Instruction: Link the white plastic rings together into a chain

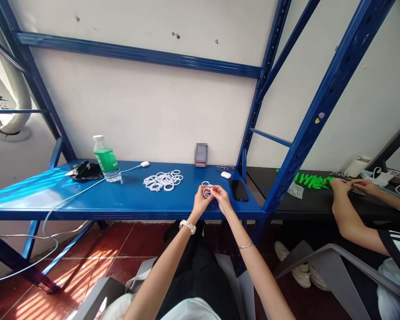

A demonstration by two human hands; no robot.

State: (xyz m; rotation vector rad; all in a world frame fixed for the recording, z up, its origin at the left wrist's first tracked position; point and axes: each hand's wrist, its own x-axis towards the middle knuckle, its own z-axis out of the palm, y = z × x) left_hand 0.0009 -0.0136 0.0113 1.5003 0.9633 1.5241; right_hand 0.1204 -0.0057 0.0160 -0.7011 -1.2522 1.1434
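Near the front edge of the blue bench, the person's left hand and right hand pinch a white ring together; a heap of white rings lies nearer the back edge, a phone by the right edge.

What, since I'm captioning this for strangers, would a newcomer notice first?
The left hand and right hand meet near the front of the blue table, holding a white ring. To their left lie heaped white rings, then a green-labelled bottle. At right, bright green pieces stand out on a black table.
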